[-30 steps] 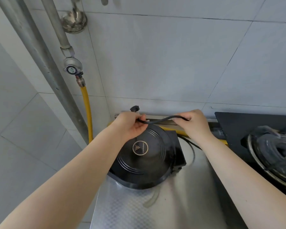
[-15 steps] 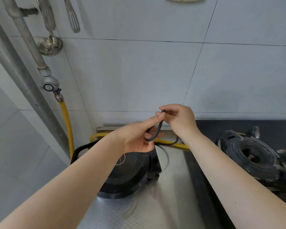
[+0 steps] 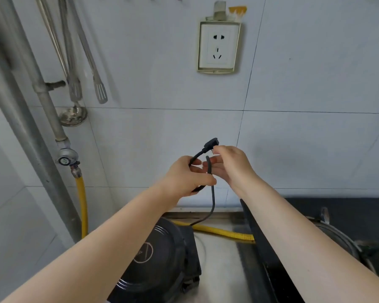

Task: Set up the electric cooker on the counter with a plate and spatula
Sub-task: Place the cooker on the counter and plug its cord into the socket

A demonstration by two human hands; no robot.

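My left hand (image 3: 187,176) grips a loop of the black power cord (image 3: 212,197), fingers curled round it. My right hand (image 3: 229,164) pinches the plug (image 3: 210,143) at the cord's end, raised before the tiled wall. Wall socket (image 3: 218,47) at 12 o'clock above the plug. Electric cooker (image 3: 160,259) on the steel counter (image 3: 219,270) at 6 o'clock, under my left forearm. Spatula (image 3: 100,90) hangs at 10 o'clock.

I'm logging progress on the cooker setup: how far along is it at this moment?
Done: the cooker sits on the counter. In hand: the left hand grips the cord, and the right hand holds it by the plug, below the empty socket. Left: plugging in, and fetching a spatula, which hangs on the wall; no plate is in view.
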